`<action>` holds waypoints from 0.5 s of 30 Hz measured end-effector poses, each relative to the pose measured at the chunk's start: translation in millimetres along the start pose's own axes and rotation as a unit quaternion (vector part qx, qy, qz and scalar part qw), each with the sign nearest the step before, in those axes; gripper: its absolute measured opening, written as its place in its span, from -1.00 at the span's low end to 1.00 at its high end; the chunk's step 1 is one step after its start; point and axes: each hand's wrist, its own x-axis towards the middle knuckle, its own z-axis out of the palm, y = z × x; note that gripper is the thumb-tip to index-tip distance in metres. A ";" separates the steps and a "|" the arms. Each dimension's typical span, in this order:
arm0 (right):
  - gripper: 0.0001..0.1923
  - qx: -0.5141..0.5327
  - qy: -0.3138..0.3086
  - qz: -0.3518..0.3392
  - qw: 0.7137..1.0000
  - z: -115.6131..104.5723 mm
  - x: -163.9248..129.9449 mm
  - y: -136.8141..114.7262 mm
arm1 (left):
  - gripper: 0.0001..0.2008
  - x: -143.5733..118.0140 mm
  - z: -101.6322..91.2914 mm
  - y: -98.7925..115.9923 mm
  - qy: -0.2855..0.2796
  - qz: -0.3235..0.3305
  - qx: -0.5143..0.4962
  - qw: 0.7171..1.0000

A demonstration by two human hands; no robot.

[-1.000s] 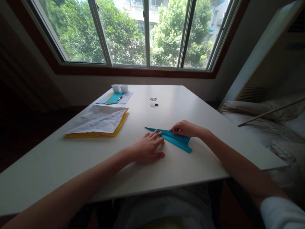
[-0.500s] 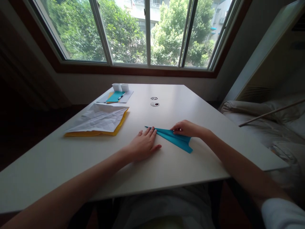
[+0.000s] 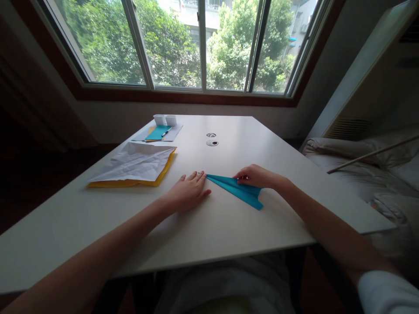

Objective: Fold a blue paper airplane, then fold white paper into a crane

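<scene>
Under both hands, teal paper plane [image 3: 240, 192] lies flat.

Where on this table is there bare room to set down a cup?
The white table is bare along its near edge, below the folded blue paper and both hands. The far right side, right of the two round holes, is bare too. The left is crowded: crumpled white sheet, more papers behind.

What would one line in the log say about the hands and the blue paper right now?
left hand: flat on table, at paper tip | right hand: pressing blue folded paper | nearby: white sheet on yellow paper
</scene>
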 end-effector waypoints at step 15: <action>-0.69 0.001 0.004 -0.006 1.000 3.4 0.7 3.5 | -0.46 4.0 -2.3 -17.8 0.061 0.000 0.001 0.998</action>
